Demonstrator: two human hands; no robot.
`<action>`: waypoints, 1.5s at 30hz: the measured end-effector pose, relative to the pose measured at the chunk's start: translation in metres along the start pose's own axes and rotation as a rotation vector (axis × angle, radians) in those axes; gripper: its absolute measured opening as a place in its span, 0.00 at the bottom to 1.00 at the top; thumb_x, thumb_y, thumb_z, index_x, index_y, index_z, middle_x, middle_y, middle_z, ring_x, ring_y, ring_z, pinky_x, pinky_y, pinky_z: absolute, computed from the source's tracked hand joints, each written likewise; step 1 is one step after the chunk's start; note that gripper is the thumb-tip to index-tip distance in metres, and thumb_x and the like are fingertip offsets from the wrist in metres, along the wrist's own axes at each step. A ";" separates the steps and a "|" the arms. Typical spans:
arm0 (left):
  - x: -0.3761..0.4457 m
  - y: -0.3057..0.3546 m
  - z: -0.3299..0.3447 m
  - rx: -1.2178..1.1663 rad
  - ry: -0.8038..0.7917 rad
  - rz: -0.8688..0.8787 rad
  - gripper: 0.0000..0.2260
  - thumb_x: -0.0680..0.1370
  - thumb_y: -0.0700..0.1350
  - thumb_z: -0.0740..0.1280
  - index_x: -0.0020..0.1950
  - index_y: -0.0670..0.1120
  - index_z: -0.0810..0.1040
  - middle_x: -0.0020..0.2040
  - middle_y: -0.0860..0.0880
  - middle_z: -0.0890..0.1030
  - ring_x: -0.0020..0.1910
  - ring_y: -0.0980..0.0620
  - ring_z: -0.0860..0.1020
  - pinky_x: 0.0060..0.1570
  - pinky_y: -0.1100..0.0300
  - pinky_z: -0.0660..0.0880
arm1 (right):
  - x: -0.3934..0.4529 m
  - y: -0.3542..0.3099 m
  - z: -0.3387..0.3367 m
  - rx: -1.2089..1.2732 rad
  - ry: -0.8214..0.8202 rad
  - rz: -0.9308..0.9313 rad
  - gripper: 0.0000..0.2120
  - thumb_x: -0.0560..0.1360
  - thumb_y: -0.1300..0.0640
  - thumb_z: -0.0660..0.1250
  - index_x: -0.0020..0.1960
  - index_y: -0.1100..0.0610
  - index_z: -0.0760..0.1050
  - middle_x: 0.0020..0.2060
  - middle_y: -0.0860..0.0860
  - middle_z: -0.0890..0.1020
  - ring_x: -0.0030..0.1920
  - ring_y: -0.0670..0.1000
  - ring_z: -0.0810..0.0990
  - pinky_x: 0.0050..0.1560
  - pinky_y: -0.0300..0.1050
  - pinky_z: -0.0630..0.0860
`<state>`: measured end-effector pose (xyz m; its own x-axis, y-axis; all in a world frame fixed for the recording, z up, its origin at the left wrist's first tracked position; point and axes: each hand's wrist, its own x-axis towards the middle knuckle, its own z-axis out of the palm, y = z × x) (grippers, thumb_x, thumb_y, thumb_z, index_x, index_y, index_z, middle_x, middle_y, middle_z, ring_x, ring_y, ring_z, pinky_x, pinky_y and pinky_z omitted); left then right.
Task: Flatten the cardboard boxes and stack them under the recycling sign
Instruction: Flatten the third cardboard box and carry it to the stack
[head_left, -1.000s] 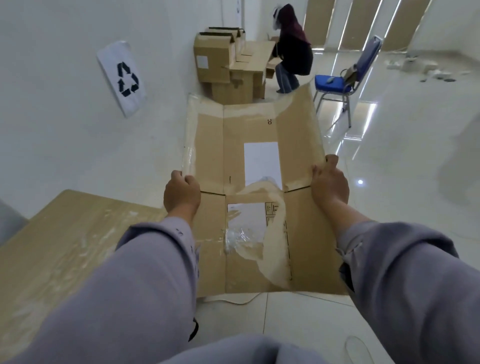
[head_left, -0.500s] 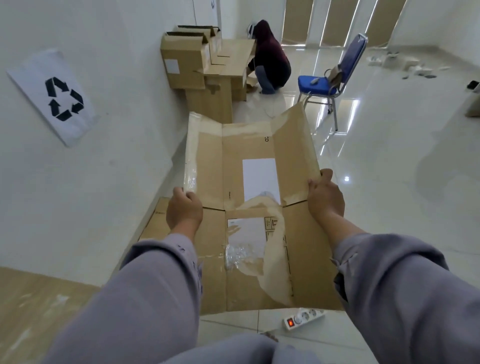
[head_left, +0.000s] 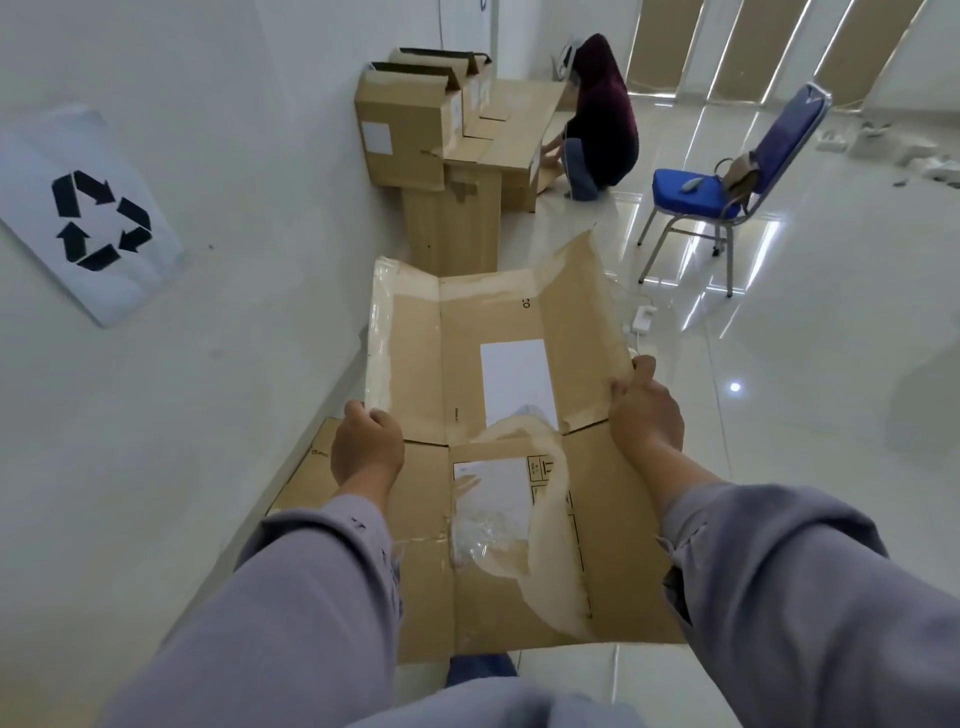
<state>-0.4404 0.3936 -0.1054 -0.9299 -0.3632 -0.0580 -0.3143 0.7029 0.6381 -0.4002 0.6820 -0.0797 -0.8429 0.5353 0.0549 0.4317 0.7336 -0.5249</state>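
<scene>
I hold a flattened cardboard box (head_left: 488, 364) out in front of me, above the floor; it bears white labels and peeling tape. My left hand (head_left: 366, 449) grips its left edge and my right hand (head_left: 644, 410) grips its right edge. Beneath it, along the wall, another flattened cardboard sheet (head_left: 306, 478) lies on the floor. The recycling sign (head_left: 88, 218), white with black arrows, hangs on the wall to the left.
Several upright cardboard boxes (head_left: 415, 135) stand against the wall farther on, and a person (head_left: 602, 114) crouches by them. A blue chair (head_left: 727, 182) stands to the right. A white power strip (head_left: 641, 317) lies on the glossy tiled floor.
I have moved forward along the wall with the flattened box held in both hands. The sign has slid to the left of view, and the cardboard on the floor now lies beneath the box.
</scene>
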 end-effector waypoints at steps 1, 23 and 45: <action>0.015 0.005 0.007 -0.006 -0.004 -0.011 0.15 0.81 0.43 0.52 0.60 0.36 0.70 0.55 0.35 0.78 0.48 0.39 0.75 0.42 0.53 0.66 | 0.017 -0.005 0.006 -0.002 -0.009 -0.006 0.12 0.82 0.51 0.53 0.62 0.57 0.61 0.40 0.55 0.75 0.39 0.59 0.75 0.42 0.54 0.76; 0.295 0.058 0.050 -0.105 0.168 -0.369 0.16 0.80 0.43 0.53 0.64 0.39 0.69 0.57 0.39 0.78 0.44 0.43 0.71 0.43 0.53 0.68 | 0.337 -0.224 0.154 -0.059 -0.258 -0.367 0.14 0.79 0.56 0.52 0.63 0.56 0.66 0.45 0.58 0.79 0.42 0.59 0.76 0.41 0.50 0.74; 0.302 -0.024 0.199 -0.011 0.325 -0.971 0.13 0.80 0.48 0.62 0.63 0.47 0.76 0.54 0.42 0.81 0.52 0.39 0.79 0.44 0.53 0.73 | 0.422 -0.266 0.383 -0.202 -0.822 -0.876 0.22 0.77 0.62 0.54 0.69 0.50 0.60 0.53 0.53 0.77 0.45 0.54 0.74 0.45 0.51 0.74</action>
<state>-0.7511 0.3882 -0.2909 -0.1778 -0.9221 -0.3438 -0.9010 0.0120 0.4336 -0.9936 0.5523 -0.2417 -0.7944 -0.5449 -0.2683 -0.4051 0.8045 -0.4345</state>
